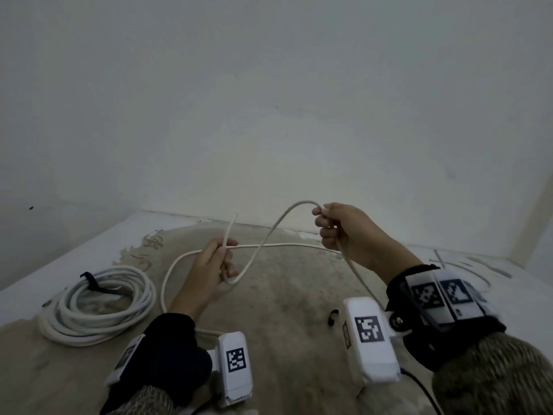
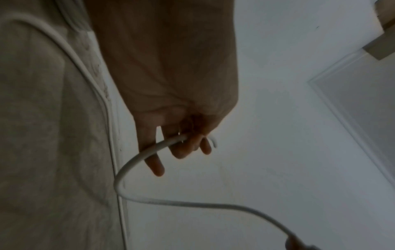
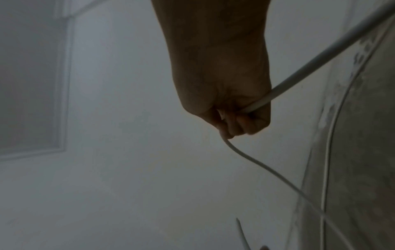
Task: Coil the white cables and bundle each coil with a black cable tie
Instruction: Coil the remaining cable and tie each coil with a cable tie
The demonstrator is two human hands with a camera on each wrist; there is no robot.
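The left hand pinches the white cable near its free end while the right hand grips it further along, a loose loop hanging between them above the floor. It looks light and springy, best held where turns cross. A finished coil lies left, a black tie nearby, nothing blocking.

A plain pale wall fills the far side, dim and grey in weak, even light. It meets a side wall at a corner on the left. Below lies a floor of worn tan, mottled concrete, with a whitish painted band along its far and left edges. On the right stands a beige door frame.
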